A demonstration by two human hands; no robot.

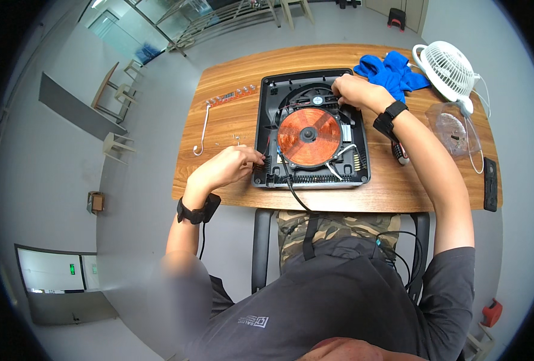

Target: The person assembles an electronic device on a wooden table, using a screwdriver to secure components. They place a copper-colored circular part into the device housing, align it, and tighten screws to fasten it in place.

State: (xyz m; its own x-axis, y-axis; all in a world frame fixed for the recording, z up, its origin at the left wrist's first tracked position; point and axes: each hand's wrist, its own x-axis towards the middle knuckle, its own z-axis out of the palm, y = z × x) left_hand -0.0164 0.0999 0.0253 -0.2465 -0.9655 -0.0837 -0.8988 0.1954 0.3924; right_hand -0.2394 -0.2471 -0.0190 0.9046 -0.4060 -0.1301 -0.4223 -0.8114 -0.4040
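In front of me on the table lies an opened induction cooker (pixel 366 159), a black housing with its inside facing up. A round copper coil (pixel 309 137) fills its middle, with a black fan (pixel 318 101) behind it. At the housing's near left corner is my left hand (pixel 234 162), fingertips pressed together beside thin wires; what they pinch is hidden. My right hand (pixel 358 91) reaches over the far right part, right of the fan. Its fingers are curled down into the housing, and whatever they grip cannot be made out.
Left of the cooker lie a narrow circuit board (pixel 231 95) with a white cable (pixel 204 129) and several small screws (pixel 238 138). At the right are a blue cloth (pixel 390 75), a white fan (pixel 447 67), a clear plastic bag (pixel 453 129), a screwdriver (pixel 399 153) and a black strip (pixel 490 183).
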